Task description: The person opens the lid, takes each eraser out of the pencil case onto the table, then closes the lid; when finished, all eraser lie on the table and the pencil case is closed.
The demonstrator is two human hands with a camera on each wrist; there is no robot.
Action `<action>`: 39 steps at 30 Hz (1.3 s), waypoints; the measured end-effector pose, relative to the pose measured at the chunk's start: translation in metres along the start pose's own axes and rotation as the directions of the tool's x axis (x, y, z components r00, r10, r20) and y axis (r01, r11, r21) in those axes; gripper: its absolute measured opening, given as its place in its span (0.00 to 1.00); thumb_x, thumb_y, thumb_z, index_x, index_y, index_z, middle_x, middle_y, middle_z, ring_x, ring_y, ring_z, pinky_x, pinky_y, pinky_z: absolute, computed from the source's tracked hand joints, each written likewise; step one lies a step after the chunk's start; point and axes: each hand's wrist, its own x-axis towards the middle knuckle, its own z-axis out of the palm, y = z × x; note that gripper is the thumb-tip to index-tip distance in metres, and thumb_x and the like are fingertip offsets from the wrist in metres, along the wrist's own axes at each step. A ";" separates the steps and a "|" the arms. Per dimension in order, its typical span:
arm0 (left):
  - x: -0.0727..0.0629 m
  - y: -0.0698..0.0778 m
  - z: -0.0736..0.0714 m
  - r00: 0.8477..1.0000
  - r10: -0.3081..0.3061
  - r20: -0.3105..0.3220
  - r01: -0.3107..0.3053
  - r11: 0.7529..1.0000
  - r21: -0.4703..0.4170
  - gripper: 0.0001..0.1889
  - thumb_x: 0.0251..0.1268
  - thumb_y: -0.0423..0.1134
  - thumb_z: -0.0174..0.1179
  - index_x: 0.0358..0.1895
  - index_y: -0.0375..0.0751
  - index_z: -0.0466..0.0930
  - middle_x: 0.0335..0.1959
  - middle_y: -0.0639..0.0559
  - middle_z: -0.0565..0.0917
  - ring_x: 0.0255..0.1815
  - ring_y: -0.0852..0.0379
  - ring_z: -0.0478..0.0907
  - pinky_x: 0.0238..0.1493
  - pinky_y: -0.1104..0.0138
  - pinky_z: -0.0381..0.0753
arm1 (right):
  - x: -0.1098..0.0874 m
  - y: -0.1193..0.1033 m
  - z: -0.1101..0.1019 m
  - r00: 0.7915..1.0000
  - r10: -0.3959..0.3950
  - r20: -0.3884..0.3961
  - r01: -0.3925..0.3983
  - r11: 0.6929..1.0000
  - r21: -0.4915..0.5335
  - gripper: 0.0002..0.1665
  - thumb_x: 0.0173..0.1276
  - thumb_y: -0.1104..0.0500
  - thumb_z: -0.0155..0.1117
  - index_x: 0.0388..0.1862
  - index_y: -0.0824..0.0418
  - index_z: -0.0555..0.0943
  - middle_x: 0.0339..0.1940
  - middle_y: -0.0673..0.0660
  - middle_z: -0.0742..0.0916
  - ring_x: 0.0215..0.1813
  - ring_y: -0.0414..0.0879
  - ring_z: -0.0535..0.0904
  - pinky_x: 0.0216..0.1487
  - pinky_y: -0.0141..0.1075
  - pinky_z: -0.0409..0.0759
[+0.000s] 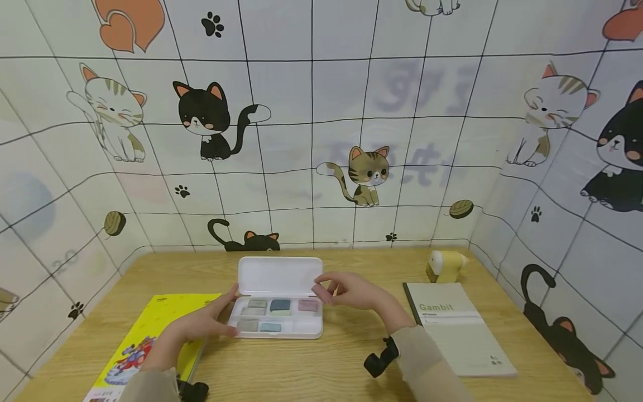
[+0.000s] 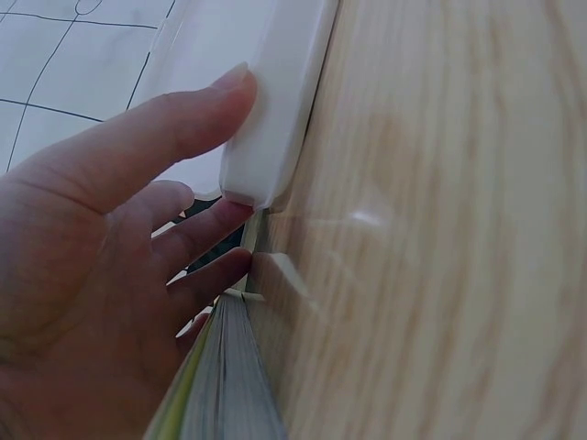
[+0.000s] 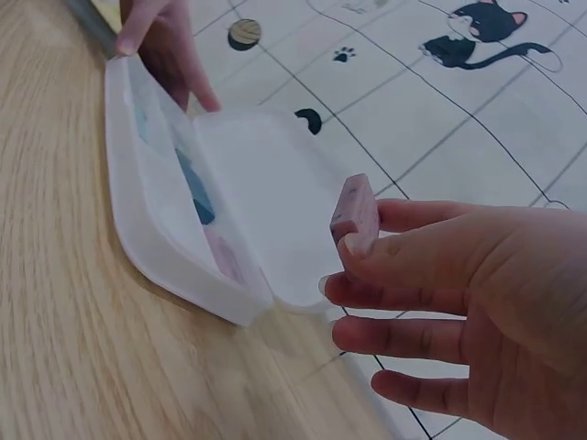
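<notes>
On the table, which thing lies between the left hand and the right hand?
The open white case, with small coloured blocks inside. This shows in the head view.

White case (image 1: 306,322) at left fingers (image 2: 211,278): plastic, smooth, soft sheen. Pink block (image 3: 356,215) pinched by right fingers (image 3: 404,336): matt; composition uncertain, view blurred. Tabletop (image 1: 301,368) beneath fingers: wood-grained, smooth, glare spot near left fingers. Book (image 1: 150,324) beside left fingers: paper pages. Backdrop (image 1: 291,106) beyond fingers: matt printed cloth, slightly rumpled.

head view faces forward and down from above; near, tilted wrist views share the white case (image 1: 279,277).
</notes>
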 end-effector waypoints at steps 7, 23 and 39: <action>-0.006 -0.001 -0.001 1.000 0.007 0.005 -0.007 1.000 -0.006 0.57 0.53 0.45 0.71 0.79 0.46 0.37 0.76 0.35 0.51 0.76 0.35 0.40 0.70 0.38 0.40 | -0.008 0.002 -0.005 0.997 0.033 -0.066 -0.032 0.999 0.021 0.29 0.65 0.67 0.64 0.66 0.56 0.74 0.39 0.51 0.84 0.36 0.45 0.79 0.37 0.40 0.78; -0.007 -0.002 -0.003 1.000 0.023 0.019 -0.023 1.000 0.018 0.58 0.53 0.50 0.70 0.79 0.48 0.36 0.76 0.34 0.50 0.74 0.33 0.42 0.68 0.35 0.41 | -0.025 0.014 -0.013 0.967 0.093 -0.237 -0.058 0.987 0.152 0.30 0.62 0.67 0.68 0.63 0.55 0.75 0.36 0.52 0.84 0.38 0.46 0.80 0.39 0.40 0.79; -0.004 0.003 -0.001 1.000 0.022 0.009 -0.022 1.000 -0.015 0.57 0.52 0.44 0.72 0.79 0.46 0.38 0.75 0.33 0.52 0.75 0.35 0.42 0.69 0.37 0.40 | -0.028 0.032 -0.008 0.934 0.165 -0.316 -0.127 0.982 0.138 0.28 0.55 0.59 0.76 0.55 0.58 0.78 0.35 0.52 0.83 0.34 0.47 0.78 0.34 0.40 0.77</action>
